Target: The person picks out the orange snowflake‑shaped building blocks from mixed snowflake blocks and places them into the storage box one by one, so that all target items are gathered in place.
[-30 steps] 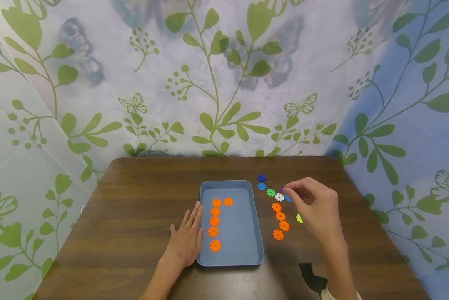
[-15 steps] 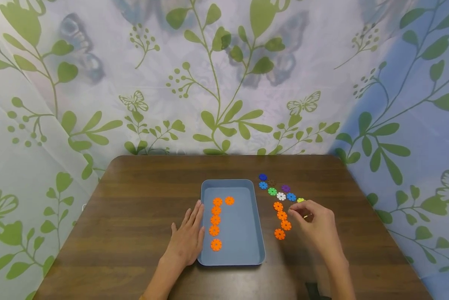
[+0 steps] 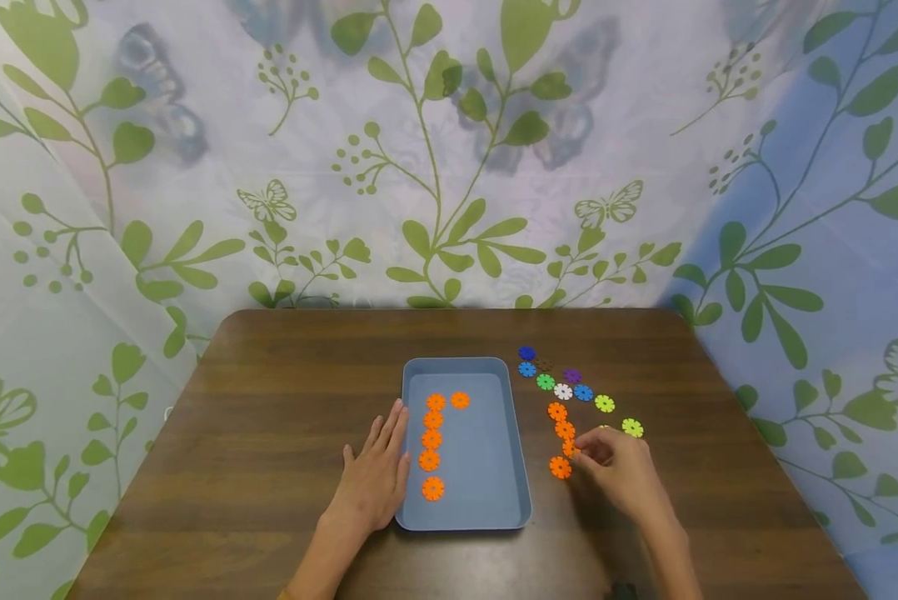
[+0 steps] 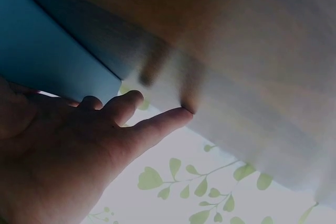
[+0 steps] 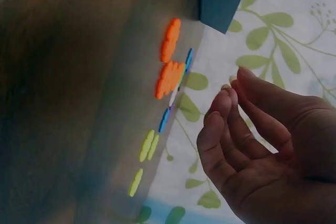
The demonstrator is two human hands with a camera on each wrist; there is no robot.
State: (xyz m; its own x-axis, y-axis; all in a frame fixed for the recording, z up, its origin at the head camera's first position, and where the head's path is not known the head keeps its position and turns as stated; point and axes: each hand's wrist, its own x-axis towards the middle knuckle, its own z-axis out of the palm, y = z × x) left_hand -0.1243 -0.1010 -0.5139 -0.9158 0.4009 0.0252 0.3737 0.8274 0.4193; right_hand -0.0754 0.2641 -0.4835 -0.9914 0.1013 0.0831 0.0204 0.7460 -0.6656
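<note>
My left hand [image 3: 370, 479] lies along the left rim of a blue-grey tray [image 3: 486, 492], its fingers straight. In the left wrist view, that hand [image 4: 79, 145] is beside the tray wall [image 4: 47, 51]. Inside the tray, several orange discs form a column, with one orange disc [image 3: 460, 400] to the right of its top. My right hand [image 3: 621, 471] hovers over the orange discs right of the tray, its fingertips partly covering one of them [image 3: 568, 448]. The right wrist view shows the right hand [image 5: 268, 140] with loosely bent fingers and nothing visible between them.
Beyond the orange discs lie blue, brown, purple, green [image 3: 545, 382] and white [image 3: 563, 391] ones. Yellow-green discs [image 3: 632, 427] are near the right hand, one partly hidden by it. A patterned cloth [image 3: 449, 167] hangs behind the wooden table [image 3: 269, 433].
From the purple disc, my right hand has come down past the yellow-green ones to the orange discs, uncovering discs behind it. The left hand has stayed at the tray.
</note>
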